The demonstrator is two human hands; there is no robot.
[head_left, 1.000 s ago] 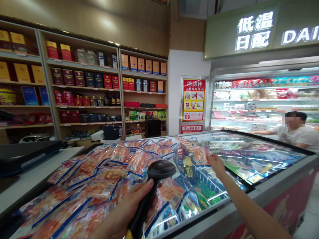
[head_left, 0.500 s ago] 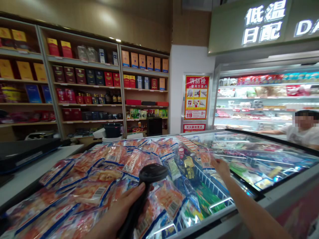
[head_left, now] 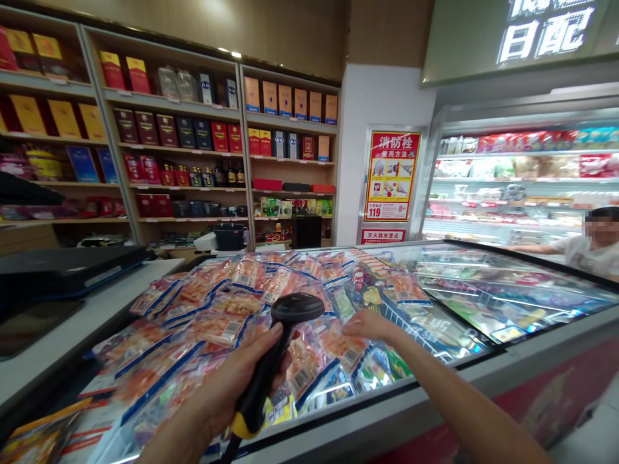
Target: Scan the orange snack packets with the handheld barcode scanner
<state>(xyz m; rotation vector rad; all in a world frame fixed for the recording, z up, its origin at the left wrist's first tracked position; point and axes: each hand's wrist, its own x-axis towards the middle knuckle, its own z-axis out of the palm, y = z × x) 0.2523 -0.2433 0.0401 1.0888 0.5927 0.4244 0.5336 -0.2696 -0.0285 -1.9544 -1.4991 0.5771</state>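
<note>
My left hand point(head_left: 256, 367) is wrapped round the handle of a black and yellow barcode scanner point(head_left: 296, 309), whose head tilts over the freezer. On the glass lie several clear, blue-edged packets of orange-pink food. My right hand point(head_left: 368, 325) has its fingers bent together at the upper right edge of one such food packet point(head_left: 333, 345), a barcode on its face; the fingertips are partly hidden. A separate food packet point(head_left: 406, 288) rests farther right, beyond that hand. Below the glass, a white wire basket point(head_left: 411, 322) and coloured bags show.
A grey counter point(head_left: 159, 277) with a black device point(head_left: 72, 267) stands at left. Shelves of boxes point(head_left: 207, 135) line the back wall. Behind the freezer's right end, a person point(head_left: 592, 248) stands near a lit refrigerated display point(head_left: 517, 171).
My right hand has left the packet at the right and moved left and nearer, onto another packet. My left hand still holds the scanner. The view has shifted slightly.
</note>
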